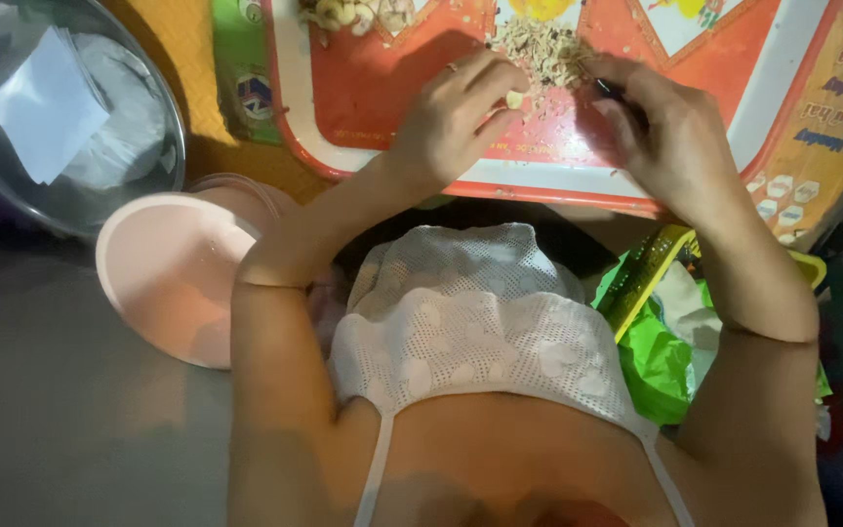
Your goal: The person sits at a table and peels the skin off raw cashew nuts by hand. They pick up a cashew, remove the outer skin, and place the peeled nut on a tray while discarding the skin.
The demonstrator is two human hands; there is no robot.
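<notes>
Red metal tray (pixel 382 107), rim close to her wrists; left hand (pixel 456 117) pinches a pale garlic clove (pixel 514 99), right hand (pixel 670 132) grips a dark knife (pixel 617 93) beside papery peelings (pixel 543 49).

A flat green package (pixel 243 68) lies left of the red tray (pixel 363 98).

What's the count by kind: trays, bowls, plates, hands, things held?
Trays: 1, red tray
Metal bowls: 1
Pink plates: 1
Hands: 2, left hand, right hand
Held items: 2, pale clove, dark tool
Total: 7
</notes>
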